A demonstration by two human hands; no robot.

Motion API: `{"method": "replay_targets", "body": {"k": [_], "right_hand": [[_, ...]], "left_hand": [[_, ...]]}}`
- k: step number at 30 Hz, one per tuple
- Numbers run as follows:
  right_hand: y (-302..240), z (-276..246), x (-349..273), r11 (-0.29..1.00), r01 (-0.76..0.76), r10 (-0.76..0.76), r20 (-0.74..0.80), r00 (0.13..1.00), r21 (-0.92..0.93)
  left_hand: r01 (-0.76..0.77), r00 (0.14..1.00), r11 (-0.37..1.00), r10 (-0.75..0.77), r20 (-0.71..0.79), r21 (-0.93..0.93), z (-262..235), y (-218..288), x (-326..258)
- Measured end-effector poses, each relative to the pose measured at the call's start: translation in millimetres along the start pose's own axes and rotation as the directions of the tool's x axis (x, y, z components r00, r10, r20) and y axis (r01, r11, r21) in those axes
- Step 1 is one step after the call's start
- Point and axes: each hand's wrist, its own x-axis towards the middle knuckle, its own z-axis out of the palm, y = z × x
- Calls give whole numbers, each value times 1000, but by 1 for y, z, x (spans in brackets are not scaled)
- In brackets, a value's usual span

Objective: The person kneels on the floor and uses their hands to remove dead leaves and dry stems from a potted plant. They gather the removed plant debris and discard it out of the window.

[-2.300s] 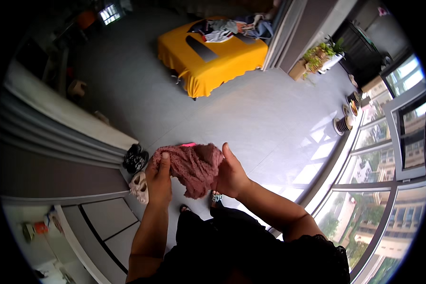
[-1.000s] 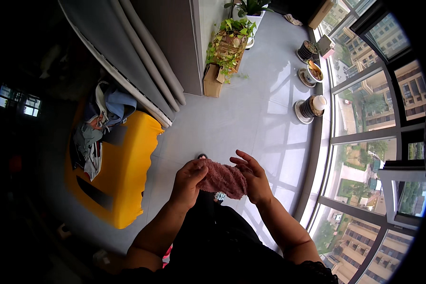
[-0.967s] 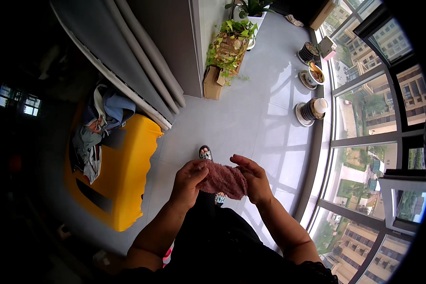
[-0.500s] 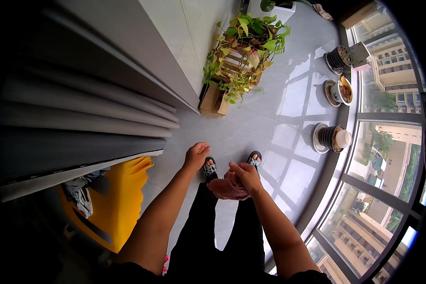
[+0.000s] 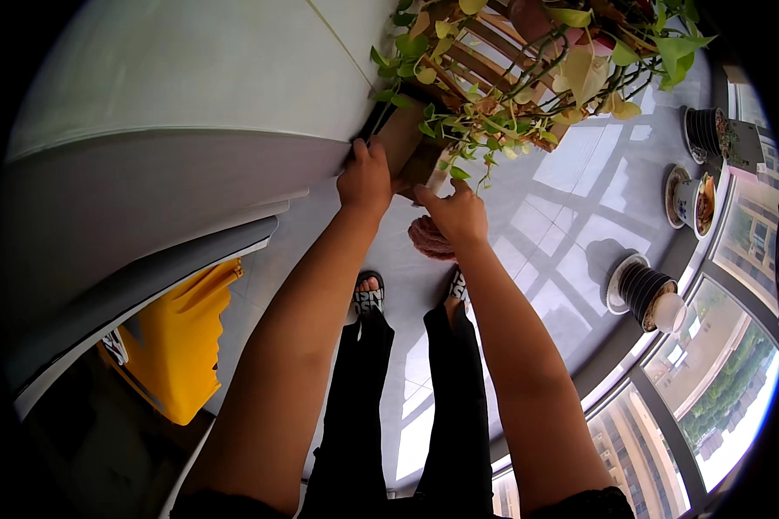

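Observation:
A brown cardboard box point(image 5: 400, 138) stands on the floor against the wall, at the near end of a wooden plant stand point(image 5: 476, 65). My left hand point(image 5: 368, 177) is closed on the box's near left edge, beside the wall corner. At the near right edge, the thumb and fingers of my right hand point(image 5: 454, 212) touch the box. Beneath that right hand hangs a crumpled dusty-pink cloth point(image 5: 430, 240), held in its lower fingers. A trailing plant point(image 5: 502, 112) with green and yellowing leaves droops over the stand and partly covers the box. The box's inside is mostly hidden.
Potted plants on saucers, among them a blue-and-white pot point(image 5: 685, 201) and a dark ribbed pot point(image 5: 645, 292), line the window side. Grey curtains point(image 5: 190, 251) and a yellow cloth point(image 5: 182, 337) hang at left. My sandalled feet point(image 5: 369, 294) stand on grey tiles.
Both hands have reached forward from above my feet to the cardboard box. The view has moved closer to the plant stand. The pink cloth has travelled along with my right hand.

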Motion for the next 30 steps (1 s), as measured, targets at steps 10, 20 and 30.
{"method": "replay_targets", "body": {"k": [10, 20, 30], "right_hand": [[28, 3, 3, 977, 165, -166, -10, 986, 135], [17, 25, 4, 973, 223, -221, 31, 975, -61], [36, 68, -47, 956, 274, -267, 81, 960, -102]], "left_hand": [[-11, 998, 997, 5, -66, -81, 6, -6, -21], [66, 981, 937, -124, -150, -344, 22, -18, -55], [7, 993, 920, -53, -107, -391, 44, -63, -118]]}}
